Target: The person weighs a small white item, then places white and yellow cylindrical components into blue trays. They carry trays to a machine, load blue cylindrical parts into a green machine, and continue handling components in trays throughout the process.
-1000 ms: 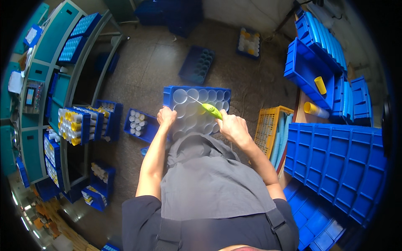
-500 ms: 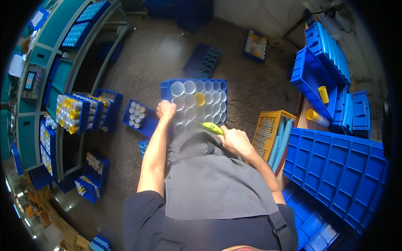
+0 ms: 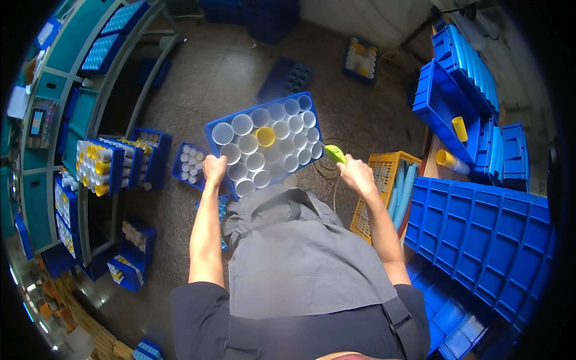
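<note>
A blue crate (image 3: 211,133) packed with white open-ended tubes (image 3: 242,125) and a single yellow tube (image 3: 265,137) is in front of my body, turned at an angle, its tube mouths facing up. My left hand (image 3: 214,169) is closed on the crate's near left edge. In my right hand (image 3: 356,175), beside the crate's right end, is a green-handled tool (image 3: 335,153). Its thin tip points to the crate's right side; whether it touches, I cannot tell.
A smaller blue bin of white tubes (image 3: 191,163) lies left of the crate. A yellow basket (image 3: 375,163) with light-blue tubes stands right, near stacked blue crates (image 3: 474,240). Racks with tube-filled crates (image 3: 99,167) line the left. More crates lie on the floor ahead.
The crate has turned counter-clockwise and shifted left, its right end swinging away from me. My left hand has moved left and nearer; my right hand has moved right and away with the green-handled tool.
</note>
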A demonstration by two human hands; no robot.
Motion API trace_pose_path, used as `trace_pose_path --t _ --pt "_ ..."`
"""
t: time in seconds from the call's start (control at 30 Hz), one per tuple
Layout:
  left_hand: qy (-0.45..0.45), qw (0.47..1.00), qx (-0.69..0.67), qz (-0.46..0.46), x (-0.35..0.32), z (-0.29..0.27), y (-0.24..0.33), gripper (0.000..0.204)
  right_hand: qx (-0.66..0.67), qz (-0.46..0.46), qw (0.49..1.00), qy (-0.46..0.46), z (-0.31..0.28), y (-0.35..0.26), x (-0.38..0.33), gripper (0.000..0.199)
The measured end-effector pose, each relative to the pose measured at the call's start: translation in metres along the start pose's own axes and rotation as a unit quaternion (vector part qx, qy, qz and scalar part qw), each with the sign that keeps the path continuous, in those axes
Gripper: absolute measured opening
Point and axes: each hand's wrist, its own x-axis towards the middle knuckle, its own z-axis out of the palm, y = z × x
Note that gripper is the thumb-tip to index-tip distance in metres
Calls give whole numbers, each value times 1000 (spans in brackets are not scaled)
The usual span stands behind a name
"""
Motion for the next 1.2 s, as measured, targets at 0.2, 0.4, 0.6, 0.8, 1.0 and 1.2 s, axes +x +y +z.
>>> trace_pose_path --t 0.2,0.4,0.6,0.8,1.0,1.2 --pt "-8 1000 -16 10 7 -6 -15 52 -12 27 997 -67 0 34 16 42" --pt "-23 999 -34 6 31 0 -31 55 -6 75 991 -106 14 50 12 46" --pt "-8 999 -26 23 45 7 -23 55 50 34 982 -178 19 29 1 46" --pt "-35 999 16 -30 56 14 15 47 39 -39 975 -214 6 -21 -20 44" --pt "-17 991 68 -116 66 27 46 40 33 -57 980 -190 -20 -59 -35 43" --pt "-31 989 45 -138 85 18 33 40 20 -85 974 -208 -28 -90 -38 41"
